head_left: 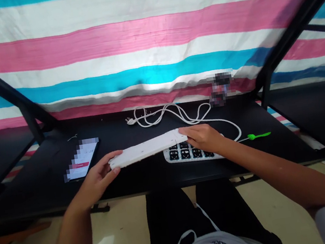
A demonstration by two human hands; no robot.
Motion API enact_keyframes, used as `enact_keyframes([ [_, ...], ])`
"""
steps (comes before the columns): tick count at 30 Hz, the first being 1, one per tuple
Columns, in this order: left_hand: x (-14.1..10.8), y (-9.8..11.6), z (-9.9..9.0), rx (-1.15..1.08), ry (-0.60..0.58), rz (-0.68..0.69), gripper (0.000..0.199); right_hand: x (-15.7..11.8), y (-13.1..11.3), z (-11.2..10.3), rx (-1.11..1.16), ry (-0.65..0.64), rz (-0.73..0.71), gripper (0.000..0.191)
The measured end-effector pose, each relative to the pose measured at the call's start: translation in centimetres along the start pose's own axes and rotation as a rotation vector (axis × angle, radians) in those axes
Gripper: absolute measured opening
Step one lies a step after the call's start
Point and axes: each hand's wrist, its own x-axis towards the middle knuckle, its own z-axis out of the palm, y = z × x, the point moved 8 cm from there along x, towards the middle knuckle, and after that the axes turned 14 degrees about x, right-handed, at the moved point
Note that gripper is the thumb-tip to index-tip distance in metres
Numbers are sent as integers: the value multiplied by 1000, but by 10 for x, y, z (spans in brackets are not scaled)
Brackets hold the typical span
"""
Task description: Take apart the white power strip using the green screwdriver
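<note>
Both hands hold a long white power strip cover (150, 145) above the black table, tilted so its right end is higher. My left hand (101, 174) is closed around the left end, thumb beneath and fingers on top. At the right end, my right hand (203, 135) grips the cover with its fingers. Under that hand lies the other half of the power strip (183, 159), white with several black socket blocks; my right hand and forearm hide part of it. A screwdriver with a green handle (259, 135) rests to the right, its thin shaft pointing left.
A white power cord (179, 113) with a plug (131, 121) loops across the back of the black table (146, 177). A phone (84, 160) lies on the left. Black metal bars (29, 117) slant up at both sides, before a striped sheet (137, 36).
</note>
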Motion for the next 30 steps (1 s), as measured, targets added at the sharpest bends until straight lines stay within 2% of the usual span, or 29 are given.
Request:
enact_keyframes([
  [6,-14,-8,5,-128,197,-66,79,10,2,6,94,-12,81,31],
  [11,-22,-20,8,-251,265,-134,78,18,8,12,218,-69,172,33],
  [14,-26,-31,11,-308,266,-181,78,22,9,16,266,-102,216,35],
  [19,-31,-43,9,-254,285,-252,75,30,15,22,362,-141,344,31],
  [25,-24,-44,4,-197,367,-316,76,56,30,35,483,-219,483,16],
  [28,-16,-36,-1,-198,376,-264,71,73,47,49,568,-289,556,18],
  [30,-12,-26,-5,-117,369,-219,69,81,62,63,648,-347,624,20],
])
